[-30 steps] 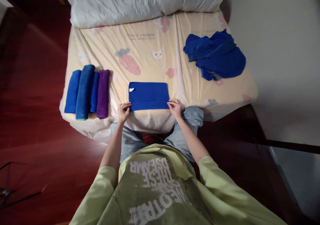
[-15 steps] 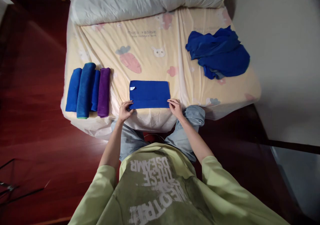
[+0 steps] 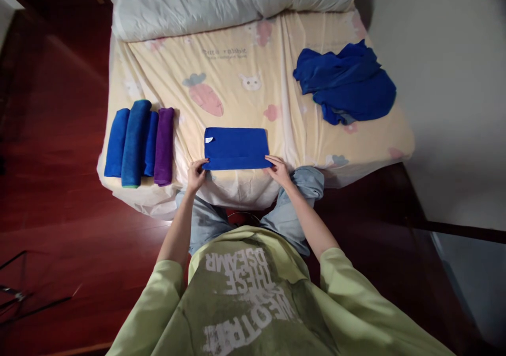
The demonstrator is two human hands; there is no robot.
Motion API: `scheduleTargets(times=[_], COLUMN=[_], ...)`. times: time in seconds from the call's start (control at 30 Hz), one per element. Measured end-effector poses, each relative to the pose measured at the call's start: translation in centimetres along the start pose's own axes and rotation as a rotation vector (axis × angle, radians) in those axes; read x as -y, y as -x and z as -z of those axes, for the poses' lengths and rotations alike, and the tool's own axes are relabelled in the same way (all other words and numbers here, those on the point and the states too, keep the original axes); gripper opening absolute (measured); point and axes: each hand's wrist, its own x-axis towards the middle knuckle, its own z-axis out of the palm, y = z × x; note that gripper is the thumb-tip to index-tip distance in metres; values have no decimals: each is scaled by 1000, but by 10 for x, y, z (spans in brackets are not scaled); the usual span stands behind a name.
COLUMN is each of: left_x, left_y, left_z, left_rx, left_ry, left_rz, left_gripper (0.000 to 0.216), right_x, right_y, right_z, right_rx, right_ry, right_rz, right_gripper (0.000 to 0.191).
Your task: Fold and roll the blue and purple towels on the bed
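A blue towel (image 3: 236, 146) lies folded into a flat rectangle near the front edge of the bed, a small white label at its far left corner. My left hand (image 3: 196, 174) pinches its near left corner. At the near right corner, the fingers of my right hand (image 3: 279, 171) are closed on the towel too. To the left, several rolled towels stand side by side: a blue roll (image 3: 117, 143), a teal-blue roll (image 3: 136, 143), a second blue roll (image 3: 150, 144) and a purple roll (image 3: 164, 146). A crumpled heap of blue towels (image 3: 346, 85) lies at the right.
The bed (image 3: 237, 95) wears a yellow sheet printed with carrots and rabbits. A bulky grey-white quilt (image 3: 229, 0) lies along its far side. A wall (image 3: 443, 82) rises on the right, and a thin black stand (image 3: 19, 295) is on the floor at lower left.
The towel's near edge has been drawn slightly outward at both corners and looks tauter. Both hands keep hold, with only a small shift. The rolls and the heap stay where they were.
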Motion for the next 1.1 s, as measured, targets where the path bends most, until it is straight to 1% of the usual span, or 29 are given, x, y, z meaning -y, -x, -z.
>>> scheduleTargets(times=[0.13, 0.23, 0.33, 0.4, 0.53, 0.67, 0.8, 1.1], left_x=[-1, 3, 8, 9, 5, 0, -1, -5], left_y=[0, 0, 0, -1, -2, -2, -1, -1], left_z=[0, -1, -2, -3, -3, -2, -1, -2], left_rx=[-29, -39, -55, -63, -69, -64, -68, -101], left_ry=[-6, 7, 19, 27, 44, 83, 68, 34], left_rz=[65, 119, 181, 194, 184, 200, 231, 236], left_gripper=[28, 30, 32, 33, 37, 40, 39, 34], right_x=[1, -2, -5, -5, -2, -2, -5, -7], right_y=[-2, -2, -2, -2, -3, -3, -4, -5], right_z=[0, 0, 0, 0, 1, 0, -2, -7], right_rx=[-60, -80, -96, -102, -106, -110, -114, -167], right_ry=[-70, -126, -134, -121, -115, -109, -104, -64], right_rz=[-91, -145, -224, -257, -249, -243, -237, -245], right_gripper=[34, 31, 34, 38, 46, 49, 49, 45])
